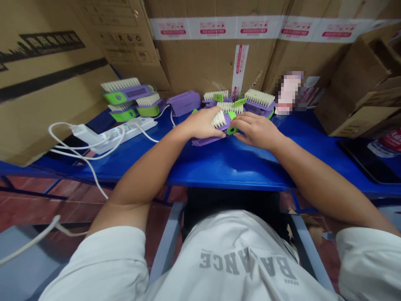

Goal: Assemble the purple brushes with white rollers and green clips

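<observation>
My left hand (202, 122) is wrapped round a purple and green brush (227, 120) with white bristles, held low over the blue table. The fingers of my right hand (259, 129) are closed on the green end of this same brush. Part of its body is covered by my hands. Just behind it lie several similar brushes, among them a brush (258, 100) with its bristles up. Small green pieces (240, 102) rest on the bristles there. To the left of these sits a purple casing (184, 103).
More brushes (127, 93) are stacked at the left, beside a white power strip (115, 134) with looping white cables. Cardboard boxes (200, 58) line the back of the blue table (225, 167). At the right are an opened carton (354, 96), a dark flat device (369, 161) and a bottle (388, 144).
</observation>
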`<state>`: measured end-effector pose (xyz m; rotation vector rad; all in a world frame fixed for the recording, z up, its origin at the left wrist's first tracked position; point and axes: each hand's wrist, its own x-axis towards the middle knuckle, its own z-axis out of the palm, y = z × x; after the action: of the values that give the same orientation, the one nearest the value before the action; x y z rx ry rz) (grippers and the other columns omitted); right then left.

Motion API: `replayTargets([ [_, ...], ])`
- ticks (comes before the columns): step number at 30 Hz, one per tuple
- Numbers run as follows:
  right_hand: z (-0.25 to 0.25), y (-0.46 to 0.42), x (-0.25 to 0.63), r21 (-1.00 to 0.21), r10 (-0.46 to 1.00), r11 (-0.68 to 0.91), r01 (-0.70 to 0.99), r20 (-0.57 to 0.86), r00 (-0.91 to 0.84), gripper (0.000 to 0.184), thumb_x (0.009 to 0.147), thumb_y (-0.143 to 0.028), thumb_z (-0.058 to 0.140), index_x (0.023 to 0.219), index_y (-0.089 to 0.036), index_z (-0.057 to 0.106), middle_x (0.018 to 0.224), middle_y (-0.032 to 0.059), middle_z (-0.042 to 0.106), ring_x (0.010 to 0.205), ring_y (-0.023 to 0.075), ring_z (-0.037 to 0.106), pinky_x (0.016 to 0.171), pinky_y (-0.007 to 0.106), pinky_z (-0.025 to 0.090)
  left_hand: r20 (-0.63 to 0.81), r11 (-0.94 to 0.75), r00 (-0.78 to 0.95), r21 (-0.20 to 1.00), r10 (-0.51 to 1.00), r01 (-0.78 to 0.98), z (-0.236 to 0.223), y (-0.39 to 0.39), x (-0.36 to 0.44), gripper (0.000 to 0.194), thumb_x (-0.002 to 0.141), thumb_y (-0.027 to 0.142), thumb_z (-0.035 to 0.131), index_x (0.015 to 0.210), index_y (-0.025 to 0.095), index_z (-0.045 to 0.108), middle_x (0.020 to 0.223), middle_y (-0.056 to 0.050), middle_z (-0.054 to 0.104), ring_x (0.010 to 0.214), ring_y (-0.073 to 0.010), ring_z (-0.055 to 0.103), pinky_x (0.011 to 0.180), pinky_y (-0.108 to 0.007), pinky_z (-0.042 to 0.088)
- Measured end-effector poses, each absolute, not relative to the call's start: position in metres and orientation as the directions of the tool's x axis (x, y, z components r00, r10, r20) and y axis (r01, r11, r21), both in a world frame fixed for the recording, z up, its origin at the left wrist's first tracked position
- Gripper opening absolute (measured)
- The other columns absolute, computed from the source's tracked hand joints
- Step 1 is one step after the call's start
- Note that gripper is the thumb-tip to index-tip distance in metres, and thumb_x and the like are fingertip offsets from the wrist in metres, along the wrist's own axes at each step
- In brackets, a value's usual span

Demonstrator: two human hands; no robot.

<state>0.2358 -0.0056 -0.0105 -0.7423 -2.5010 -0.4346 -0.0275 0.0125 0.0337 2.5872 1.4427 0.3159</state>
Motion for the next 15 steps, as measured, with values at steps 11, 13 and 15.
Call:
replayTargets([
  [11, -0.005, 0.007, 0.254, -0.298, 0.592, 0.806, 0.512, 0.397, -0.701, 0.104, 0.084, -0.078, 0.092, 0.164, -0.019, 0.062, 0.156, 0.023, 0.076, 0.125, 0.0423, 0.079, 0.106, 0.056, 0.065, -0.015, -0.64, 0.646, 0.121, 0.763, 0.759, 0.042, 0.011, -0.039, 0.095, 0.077, 0.062, 0.089, 0.163, 0.031, 0.063, 0.156, -0.006, 0.079, 0.141, -0.0385, 0.075, 0.113, -0.04, 0.056],
  [13, -0.005, 0.008, 0.256, -0.334, 0.599, 0.798, 0.502, 0.336, -0.727, 0.116, 0.079, -0.084, 0.094, 0.169, -0.019, 0.058, 0.162, 0.0245, 0.072, 0.134, 0.0459, 0.077, 0.112, 0.06, 0.063, -0.025, -0.675, 0.684, 0.141, 0.729, 0.724, 0.042, 0.01, -0.039, 0.093, 0.076, 0.063, 0.089, 0.16, 0.032, 0.065, 0.153, -0.005, 0.081, 0.14, -0.0371, 0.076, 0.111, -0.038, 0.056],
  [15, -0.004, 0.007, 0.256, -0.362, 0.607, 0.785, 0.503, 0.282, -0.743, 0.122, 0.075, -0.086, 0.096, 0.17, -0.02, 0.057, 0.165, 0.0236, 0.072, 0.14, 0.0475, 0.075, 0.117, 0.061, 0.061, -0.041, -0.699, 0.711, 0.15, 0.702, 0.699, 0.043, 0.007, -0.037, 0.09, 0.076, 0.064, 0.089, 0.157, 0.031, 0.068, 0.151, -0.005, 0.082, 0.138, -0.0368, 0.077, 0.108, -0.037, 0.056],
])
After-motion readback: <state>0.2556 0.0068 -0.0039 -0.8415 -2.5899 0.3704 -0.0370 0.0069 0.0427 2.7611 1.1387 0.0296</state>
